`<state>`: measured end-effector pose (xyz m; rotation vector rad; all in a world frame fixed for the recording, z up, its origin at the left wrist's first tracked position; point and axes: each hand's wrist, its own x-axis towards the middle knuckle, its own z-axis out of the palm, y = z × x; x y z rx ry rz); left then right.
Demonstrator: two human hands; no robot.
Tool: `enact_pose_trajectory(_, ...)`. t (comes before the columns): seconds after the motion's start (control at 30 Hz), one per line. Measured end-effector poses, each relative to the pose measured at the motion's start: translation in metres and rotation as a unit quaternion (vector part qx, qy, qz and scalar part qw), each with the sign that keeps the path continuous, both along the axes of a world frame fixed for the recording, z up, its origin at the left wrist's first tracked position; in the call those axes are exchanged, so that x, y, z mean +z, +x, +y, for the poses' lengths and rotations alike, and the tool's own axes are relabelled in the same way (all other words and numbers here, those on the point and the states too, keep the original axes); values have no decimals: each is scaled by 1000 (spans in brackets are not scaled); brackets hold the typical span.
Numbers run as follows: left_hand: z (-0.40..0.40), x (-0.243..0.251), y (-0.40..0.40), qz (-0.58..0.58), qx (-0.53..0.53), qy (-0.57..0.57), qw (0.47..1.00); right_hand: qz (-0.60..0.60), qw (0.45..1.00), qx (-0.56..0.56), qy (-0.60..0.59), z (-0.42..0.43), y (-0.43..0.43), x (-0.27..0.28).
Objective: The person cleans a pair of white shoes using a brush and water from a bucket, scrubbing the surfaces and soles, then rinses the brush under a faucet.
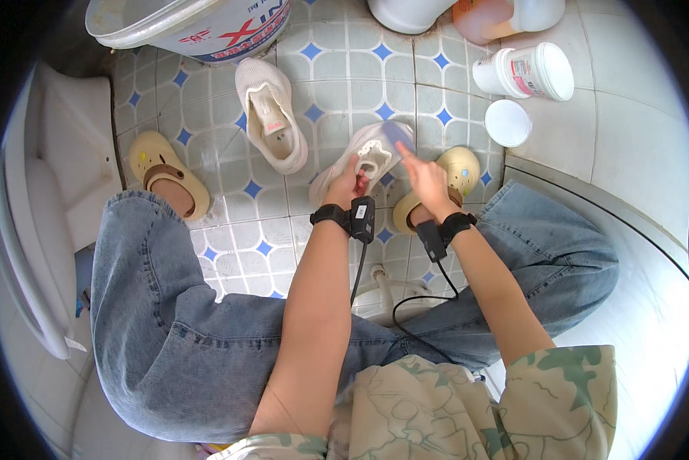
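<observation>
A white shoe [353, 146] lies tilted on the tiled floor between my feet, gripped at its opening by my left hand [349, 185]. Against its toe my right hand [427, 179] holds a blue-grey brush [396, 135], blurred, with the index finger stretched along its back. Bristles cannot be made out. To the left a second white shoe [275, 118] rests with its opening up and its insole showing; neither hand touches it. Both wrists carry black straps with small cabled boxes.
A large white bucket [223, 34] stands beyond the shoes. At the right are a white lidded tub [537, 72], a round white lid [507, 123] and a jug of orange liquid [482, 20]. My feet wear yellow clogs [163, 167]. A white toilet [51, 190] is at the left.
</observation>
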<state>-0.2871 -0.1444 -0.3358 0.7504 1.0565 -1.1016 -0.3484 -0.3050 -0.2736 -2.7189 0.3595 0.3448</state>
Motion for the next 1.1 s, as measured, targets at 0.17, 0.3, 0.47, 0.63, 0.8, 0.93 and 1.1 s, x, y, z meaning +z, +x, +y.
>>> enact_pose_trajectory(0.17,-1,-4,-6,9,-13,-23,1000,16,998,65,12,17,-22,-9)
enact_pose_trajectory(0.3,-1,2,-1,-5,4,16,1000,38,997,-35,57,15,2,4)
enact_pose_trajectory(0.47,-15,6,-21,-103,-21,81,991,40,975,-19,216,1,17,8)
enact_pose_trajectory(0.63,-10,6,-45,-290,-143,145,935,52,955,-89,277,29,19,18)
enact_pose_trajectory(0.8,-27,47,-51,-315,-146,172,922,100,977,-18,190,14,11,46)
enact_pose_trajectory(0.93,-34,43,-45,-448,-232,204,839,-49,989,42,137,19,12,38)
enact_pose_trajectory(1.1,-39,2,-54,-516,-272,231,779,158,966,-67,195,-8,33,55)
